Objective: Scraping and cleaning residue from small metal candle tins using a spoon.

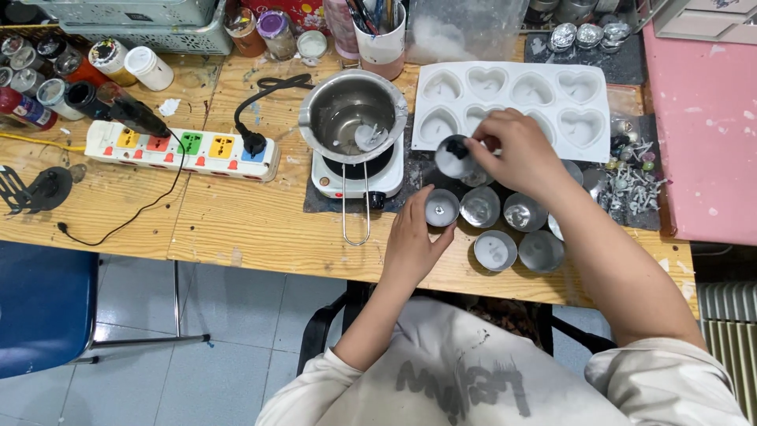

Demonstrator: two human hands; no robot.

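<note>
- A cluster of small paint bottles (47,75) stands at the table's far left corner, with labelled sides in red, orange and yellow and caps in white, black and silver.
- A jar with a purple lid (276,31) stands at the back edge, beside a brown jar (240,28).
- A red printed package (296,12) lies behind them (mostly cut off by the frame).
- A clear plastic bag (465,31) of white material stands behind the heart mould.
</note>
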